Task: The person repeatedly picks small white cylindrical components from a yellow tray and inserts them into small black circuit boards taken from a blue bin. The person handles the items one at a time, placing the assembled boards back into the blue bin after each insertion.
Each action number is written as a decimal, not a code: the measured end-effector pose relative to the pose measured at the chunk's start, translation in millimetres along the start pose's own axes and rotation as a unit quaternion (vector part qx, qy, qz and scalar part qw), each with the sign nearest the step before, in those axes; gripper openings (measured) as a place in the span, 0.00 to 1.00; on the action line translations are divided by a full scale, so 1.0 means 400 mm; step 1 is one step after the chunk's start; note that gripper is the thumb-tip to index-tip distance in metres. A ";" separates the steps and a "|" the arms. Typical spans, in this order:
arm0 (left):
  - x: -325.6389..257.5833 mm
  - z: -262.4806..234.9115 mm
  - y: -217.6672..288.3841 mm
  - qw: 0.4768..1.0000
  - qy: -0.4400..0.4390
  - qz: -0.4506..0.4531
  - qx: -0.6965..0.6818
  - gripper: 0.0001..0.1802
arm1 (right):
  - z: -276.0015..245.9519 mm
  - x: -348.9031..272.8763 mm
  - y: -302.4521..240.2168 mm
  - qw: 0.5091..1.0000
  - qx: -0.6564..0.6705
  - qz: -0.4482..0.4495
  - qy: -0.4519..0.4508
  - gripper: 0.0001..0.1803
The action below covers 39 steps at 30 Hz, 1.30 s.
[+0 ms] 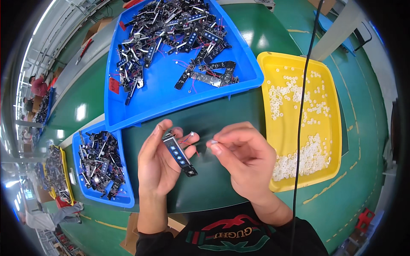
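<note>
Above the green table, my left hand [154, 168] is closed around a narrow black circuit board [177, 154] with a row of blue-and-white icons. Thin red wires [184, 141] run from the board to a small silvery round part [192, 134] at my left fingertips. Just to the right, my right hand [250, 160] pinches a small white piece [214, 141] between thumb and forefinger; it resembles the white rings in the yellow tray [275, 186]. A gap separates my two hands.
A big blue bin [171, 112] of wired black boards stands ahead. A smaller blue bin [129, 199] with similar boards is at left. The yellow tray, full of scattered white rings, lies right. A black cable [302, 98] hangs before it. Other people [39, 85] are far left.
</note>
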<state>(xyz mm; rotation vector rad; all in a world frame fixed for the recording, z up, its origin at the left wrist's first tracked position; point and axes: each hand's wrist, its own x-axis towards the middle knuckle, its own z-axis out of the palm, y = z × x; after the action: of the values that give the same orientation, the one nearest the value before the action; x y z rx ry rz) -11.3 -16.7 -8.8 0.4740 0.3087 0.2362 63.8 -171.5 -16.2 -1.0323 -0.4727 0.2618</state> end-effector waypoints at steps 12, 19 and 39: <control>-0.022 -0.013 -0.041 0.931 -0.045 0.142 0.333 0.11 | 0.002 -0.017 0.060 0.983 0.159 0.092 -0.025 0.10; -0.025 -0.008 -0.045 0.904 -0.042 0.172 0.388 0.12 | -0.002 -0.015 0.062 0.959 0.248 0.134 -0.027 0.11; -0.022 -0.007 -0.057 0.906 -0.062 0.194 0.372 0.14 | -0.016 -0.026 0.045 0.994 0.082 -0.002 -0.076 0.10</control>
<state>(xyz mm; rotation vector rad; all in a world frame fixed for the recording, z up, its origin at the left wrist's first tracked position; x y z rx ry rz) -16.8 -37.7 -20.0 1.3096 0.1672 0.4770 58.2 -172.0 -37.3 -0.8548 -0.5812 0.3711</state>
